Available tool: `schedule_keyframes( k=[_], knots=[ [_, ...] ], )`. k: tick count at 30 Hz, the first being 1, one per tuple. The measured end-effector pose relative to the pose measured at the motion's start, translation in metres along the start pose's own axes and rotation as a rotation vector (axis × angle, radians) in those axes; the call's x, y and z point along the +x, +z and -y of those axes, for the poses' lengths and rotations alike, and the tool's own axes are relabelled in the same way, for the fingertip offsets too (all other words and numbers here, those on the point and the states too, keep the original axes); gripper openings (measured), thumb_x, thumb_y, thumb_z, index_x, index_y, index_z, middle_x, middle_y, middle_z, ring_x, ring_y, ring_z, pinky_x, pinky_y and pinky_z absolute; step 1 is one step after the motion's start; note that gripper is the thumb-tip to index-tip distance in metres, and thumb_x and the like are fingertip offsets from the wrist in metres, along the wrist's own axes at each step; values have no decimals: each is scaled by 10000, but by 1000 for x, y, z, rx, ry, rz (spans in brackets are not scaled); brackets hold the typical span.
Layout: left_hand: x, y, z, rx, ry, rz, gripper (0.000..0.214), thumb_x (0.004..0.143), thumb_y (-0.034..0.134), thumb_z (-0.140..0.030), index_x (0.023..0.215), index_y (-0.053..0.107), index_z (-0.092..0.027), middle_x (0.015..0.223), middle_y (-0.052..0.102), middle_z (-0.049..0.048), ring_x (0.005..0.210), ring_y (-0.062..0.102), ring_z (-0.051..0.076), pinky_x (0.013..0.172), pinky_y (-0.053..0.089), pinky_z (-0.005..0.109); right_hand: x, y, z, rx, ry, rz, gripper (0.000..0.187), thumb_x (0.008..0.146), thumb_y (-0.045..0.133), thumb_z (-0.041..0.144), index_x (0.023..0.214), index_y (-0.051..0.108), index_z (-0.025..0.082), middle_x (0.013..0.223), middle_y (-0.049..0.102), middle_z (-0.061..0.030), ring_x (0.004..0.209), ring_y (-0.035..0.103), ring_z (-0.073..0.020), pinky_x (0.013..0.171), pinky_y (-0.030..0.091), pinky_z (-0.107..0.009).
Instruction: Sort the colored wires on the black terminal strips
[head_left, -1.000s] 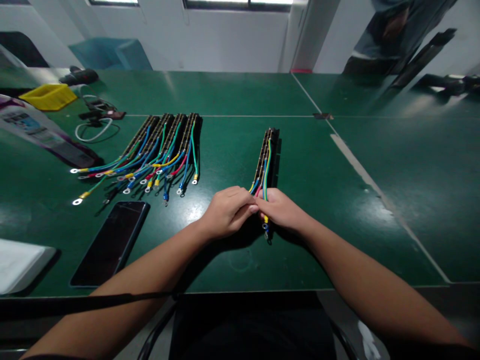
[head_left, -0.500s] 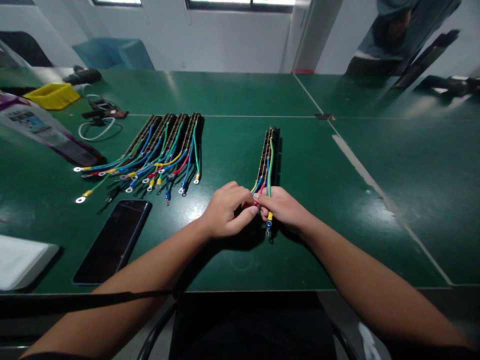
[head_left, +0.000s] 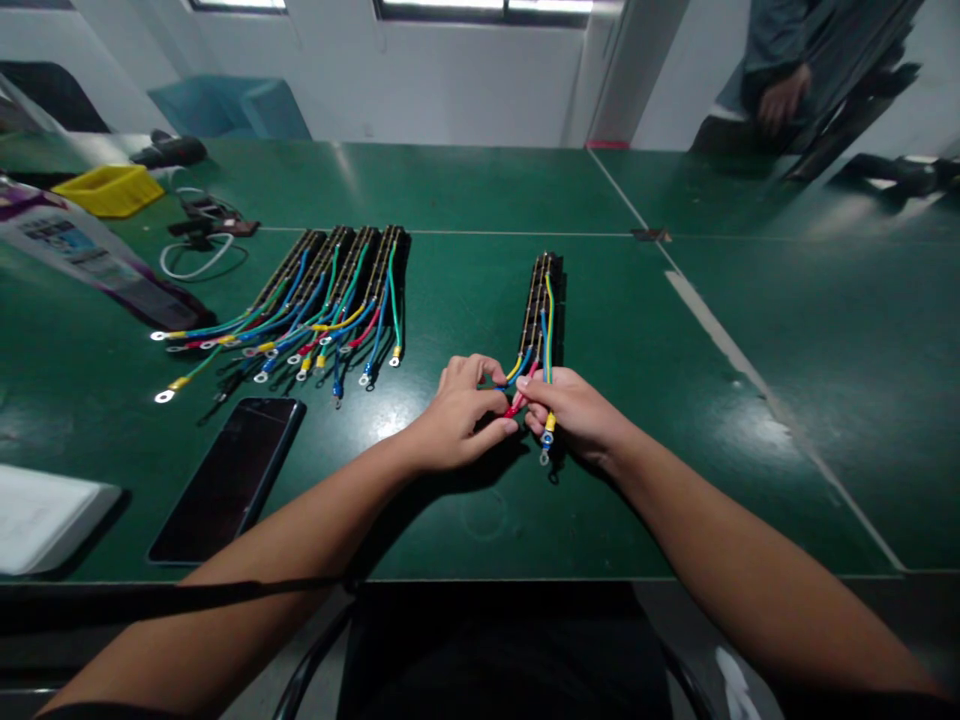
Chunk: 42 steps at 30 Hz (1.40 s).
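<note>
A long dark strip (head_left: 535,305) with brass-coloured contacts and several coloured wires lies lengthwise on the green table, its wires running toward me. My right hand (head_left: 581,410) is closed around the wires near their free ends, a red wire (head_left: 520,399) under its thumb. Below that hand hang ring lugs (head_left: 548,440) with yellow and blue sleeves. At the left, my left hand (head_left: 469,415) pinches the red-sleeved end of the red wire between thumb and fingers; its lug is hidden. A yellow and a blue wire curve close to its fingertips.
Several similar wired strips (head_left: 349,270) lie left on the table (head_left: 465,540). Nearby are a phone (head_left: 229,480), a white block-like item (head_left: 49,520), a plastic packet (head_left: 97,260), a white cable (head_left: 199,265) and a yellow tray (head_left: 112,190). Another person's hand (head_left: 784,100) shows far right.
The wired strip and my right hand have shifted slightly right. My left fingers have spread a little, exposing more of the red wire. The other person's hand has come into clearer view.
</note>
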<state>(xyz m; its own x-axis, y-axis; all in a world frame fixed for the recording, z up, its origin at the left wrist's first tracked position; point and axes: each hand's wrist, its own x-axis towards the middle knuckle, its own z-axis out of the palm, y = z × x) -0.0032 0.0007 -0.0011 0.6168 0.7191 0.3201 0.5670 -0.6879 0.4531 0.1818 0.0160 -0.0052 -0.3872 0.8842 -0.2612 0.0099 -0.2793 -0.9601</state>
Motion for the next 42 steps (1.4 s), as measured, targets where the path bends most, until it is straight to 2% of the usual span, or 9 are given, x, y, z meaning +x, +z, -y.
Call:
schedule_keyframes(
  k=[9,16,25,30,34,42],
  knots=[
    [1,1,-1,-28,28,-13,295,896,465,-374,818,655,-162,1103,465,90,1046,385,246,929,317,438,0,1,1,-47,-23,2,268,825,577,323,626,549,145,410,501,30,353,444,-74,372,320,-188],
    [2,3,0,-19,54,8,309,901,466,-389,829,670,-167,1107,471,93,1061,377,252,934,312,440,1,0,-1,-58,-29,-1,267,844,568,344,678,557,135,432,513,23,363,463,-77,373,322,-183],
    [2,7,4,28,19,-11,295,896,486,-399,808,649,-169,1143,470,93,1065,377,254,920,313,436,0,1,3,87,18,-34,252,812,603,321,644,556,139,404,425,58,357,431,-68,358,325,-180],
    [2,3,-2,-13,37,-30,300,914,446,-355,807,653,-167,1119,476,89,1050,388,241,924,317,429,1,1,0,57,-7,-4,283,791,637,359,633,528,152,414,461,49,346,411,-64,367,340,-192],
    [2,5,1,-3,60,-24,262,890,489,-353,815,649,-160,1120,473,95,1063,385,244,932,320,423,2,-2,-1,18,-26,15,287,805,626,376,661,549,140,429,493,36,361,446,-68,368,322,-179],
    [1,6,1,46,1,-45,234,877,506,-353,831,657,-179,1130,468,88,1063,391,245,900,316,420,3,-2,-1,40,-17,32,298,810,611,385,645,552,144,409,474,46,352,445,-74,372,330,-189]
  ],
)
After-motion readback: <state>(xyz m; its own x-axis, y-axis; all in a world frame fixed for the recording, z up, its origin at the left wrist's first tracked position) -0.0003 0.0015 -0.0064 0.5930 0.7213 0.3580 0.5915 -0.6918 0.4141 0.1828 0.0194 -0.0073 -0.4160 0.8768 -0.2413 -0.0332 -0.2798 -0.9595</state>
